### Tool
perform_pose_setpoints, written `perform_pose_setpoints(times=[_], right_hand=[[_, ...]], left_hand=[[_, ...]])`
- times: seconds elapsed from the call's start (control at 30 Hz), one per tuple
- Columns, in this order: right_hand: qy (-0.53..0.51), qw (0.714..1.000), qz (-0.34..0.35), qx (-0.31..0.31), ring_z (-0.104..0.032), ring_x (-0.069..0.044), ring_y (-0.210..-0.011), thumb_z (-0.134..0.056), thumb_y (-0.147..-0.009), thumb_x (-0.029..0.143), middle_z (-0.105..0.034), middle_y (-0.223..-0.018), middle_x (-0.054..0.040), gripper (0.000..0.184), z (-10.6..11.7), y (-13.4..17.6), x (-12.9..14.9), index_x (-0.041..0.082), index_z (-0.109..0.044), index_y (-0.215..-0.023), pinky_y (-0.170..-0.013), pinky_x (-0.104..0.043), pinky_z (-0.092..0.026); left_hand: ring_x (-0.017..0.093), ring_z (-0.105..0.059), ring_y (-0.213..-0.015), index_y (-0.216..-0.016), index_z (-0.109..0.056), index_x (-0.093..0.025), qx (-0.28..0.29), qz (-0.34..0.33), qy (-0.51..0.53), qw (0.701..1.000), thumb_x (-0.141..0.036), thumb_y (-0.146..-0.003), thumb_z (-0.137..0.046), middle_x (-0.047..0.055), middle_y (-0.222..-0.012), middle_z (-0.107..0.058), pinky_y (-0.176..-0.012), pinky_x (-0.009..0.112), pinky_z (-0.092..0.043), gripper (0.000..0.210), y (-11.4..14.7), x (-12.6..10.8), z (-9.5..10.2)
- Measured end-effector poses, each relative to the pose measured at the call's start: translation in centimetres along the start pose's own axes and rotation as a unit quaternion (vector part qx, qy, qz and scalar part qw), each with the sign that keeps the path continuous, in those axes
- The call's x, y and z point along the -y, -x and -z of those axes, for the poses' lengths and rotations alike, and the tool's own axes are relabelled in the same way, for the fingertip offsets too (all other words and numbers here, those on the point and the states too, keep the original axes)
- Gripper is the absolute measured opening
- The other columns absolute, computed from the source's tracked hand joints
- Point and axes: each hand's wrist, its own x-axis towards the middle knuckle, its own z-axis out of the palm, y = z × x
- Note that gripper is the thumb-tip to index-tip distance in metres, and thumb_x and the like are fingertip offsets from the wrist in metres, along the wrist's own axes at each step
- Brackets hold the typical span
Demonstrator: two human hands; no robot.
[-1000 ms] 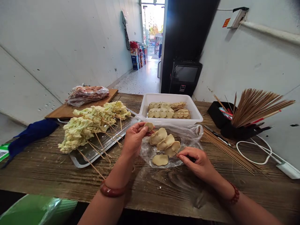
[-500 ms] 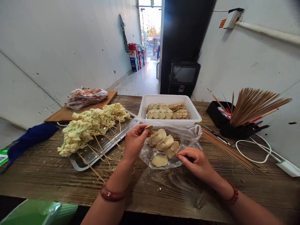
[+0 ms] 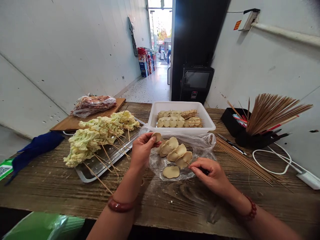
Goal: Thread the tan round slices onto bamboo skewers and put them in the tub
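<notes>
My left hand point(image 3: 145, 148) pinches a thin, round beige slice point(image 3: 156, 136) between thumb and fingers. A bamboo skewer point(image 3: 189, 164) is in my right hand point(image 3: 210, 172), its near end gripped by closed fingers. Threaded along it is a beige slice point(image 3: 184, 159), with more in line towards my left hand; whether the tip touches the held slice I cannot tell. Below these hands lies a clear plastic bag point(image 3: 155, 167) with a loose slice point(image 3: 171, 172) on it. Behind, a white plastic tub point(image 3: 181, 130) contains several finished skewers of slices point(image 3: 171, 121).
Skewered cauliflower point(image 3: 86, 140) rests on a metal tray point(image 3: 86, 178) at the left. Bagged meat point(image 3: 92, 105) lies on a wooden board point(image 3: 62, 124). To the right are loose bamboo skewers point(image 3: 246, 161), a black holder point(image 3: 246, 140) full of skewers, and a white cable point(image 3: 271, 172).
My left hand has tilted the slice so that its flat face shows more, and shifted slightly left. The right hand stays nearly in place on the skewer.
</notes>
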Motion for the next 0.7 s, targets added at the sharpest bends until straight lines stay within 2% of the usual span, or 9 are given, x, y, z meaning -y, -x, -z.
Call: perform_pose_setpoints(times=[0.53, 0.7], right_hand=[[0.001, 1.000, -0.010, 0.026, -0.064, -0.016, -0.067, -0.057, -0.089, 0.015, -0.072, -0.074, -0.0051, 0.018, 0.00, -0.12, -0.39, 0.017, -0.071, -0.079, -0.061, -0.026, -0.046], [-0.001, 1.000, 0.003, 0.025, -0.064, -0.015, -0.065, -0.057, -0.089, 0.015, -0.072, -0.073, -0.0050, 0.018, 0.00, -0.21, -0.35, 0.017, -0.071, -0.078, -0.061, -0.026, -0.047]], left_hand=[[0.013, -0.064, -0.060, -0.084, -0.071, -0.014, 0.028, -0.045, -0.071, 0.996, -0.031, -0.062, -0.082, 0.002, -0.074, -0.071, -0.063, 0.027, -0.052, 0.030, -0.06, 0.67, -0.27], [0.013, -0.064, -0.058, -0.083, -0.071, -0.014, 0.027, -0.032, -0.063, 0.997, -0.029, -0.062, -0.081, 0.001, -0.071, -0.070, -0.062, 0.027, -0.051, 0.028, 0.07, 0.43, -0.41]])
